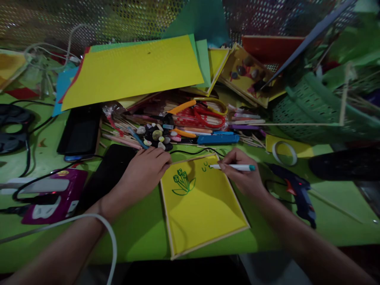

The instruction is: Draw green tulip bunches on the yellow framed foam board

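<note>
A yellow framed board (pixel 202 209) lies on the green table in front of me, with green tulips (pixel 182 183) drawn near its top left. My right hand (pixel 245 176) pinches a white marker with a teal cap (pixel 234 167), its tip on the board's top edge beside small green marks (pixel 204 166). My left hand (pixel 147 168) rests palm down at the board's top left corner, fingers curled together and pressing on the frame.
Behind the board lies a heap of sticks, pebbles (pixel 154 136), scissors (pixel 202 114) and a blue cutter (pixel 218 139). Yellow paper sheets (pixel 133 69) lean at the back. A tape roll (pixel 285 152), blue glue gun (pixel 299 194), green basket (pixel 314 111), phones (pixel 81 132) and cables surround.
</note>
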`<state>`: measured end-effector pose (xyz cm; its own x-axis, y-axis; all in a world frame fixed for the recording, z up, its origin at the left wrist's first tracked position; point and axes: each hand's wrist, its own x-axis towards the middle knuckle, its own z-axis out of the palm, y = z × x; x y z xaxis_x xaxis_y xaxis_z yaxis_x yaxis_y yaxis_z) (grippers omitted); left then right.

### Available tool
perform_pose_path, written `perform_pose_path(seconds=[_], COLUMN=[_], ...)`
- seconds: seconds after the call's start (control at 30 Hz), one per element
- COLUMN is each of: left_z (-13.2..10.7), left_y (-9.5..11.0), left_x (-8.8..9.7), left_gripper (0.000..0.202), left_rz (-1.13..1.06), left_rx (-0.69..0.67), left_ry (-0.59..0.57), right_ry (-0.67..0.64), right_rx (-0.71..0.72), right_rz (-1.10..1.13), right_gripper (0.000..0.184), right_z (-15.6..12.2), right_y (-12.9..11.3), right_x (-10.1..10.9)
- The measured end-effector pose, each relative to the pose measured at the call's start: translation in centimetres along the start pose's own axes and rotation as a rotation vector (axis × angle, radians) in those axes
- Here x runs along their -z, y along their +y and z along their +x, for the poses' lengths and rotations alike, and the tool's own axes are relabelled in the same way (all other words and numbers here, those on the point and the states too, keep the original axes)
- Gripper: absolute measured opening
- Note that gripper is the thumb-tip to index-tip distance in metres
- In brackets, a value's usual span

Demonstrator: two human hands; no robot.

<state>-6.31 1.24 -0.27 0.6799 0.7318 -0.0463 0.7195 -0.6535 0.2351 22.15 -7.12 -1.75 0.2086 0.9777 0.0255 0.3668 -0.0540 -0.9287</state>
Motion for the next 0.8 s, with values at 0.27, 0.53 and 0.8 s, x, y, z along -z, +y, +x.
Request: perform_pose_path(seconds=[0.27,0.53,0.8], left_z=[-0.04,-0.04,-0.12], left_y=[0.19,0.08,0.06], left_x=[0.27,0.04,0.06], left_gripper=[0.013,0.012,0.013], left_rz=[0.002,-0.004,0.0], left_rx=[0.014,0.018,0.016], left_ry=[-0.03,-0.023,-0.019], right_ry=[0.052,0.086,0.045], right_rx=[-0.016,0.0,0.01], right_rz=[0.082,-0.004,-0.037], right_gripper=[0.017,0.019,0.018], right_z=[0.06,0.4,0.32], right_y=[0.82,0.27,0.59], right_x=[0.36,0.09,0.29])
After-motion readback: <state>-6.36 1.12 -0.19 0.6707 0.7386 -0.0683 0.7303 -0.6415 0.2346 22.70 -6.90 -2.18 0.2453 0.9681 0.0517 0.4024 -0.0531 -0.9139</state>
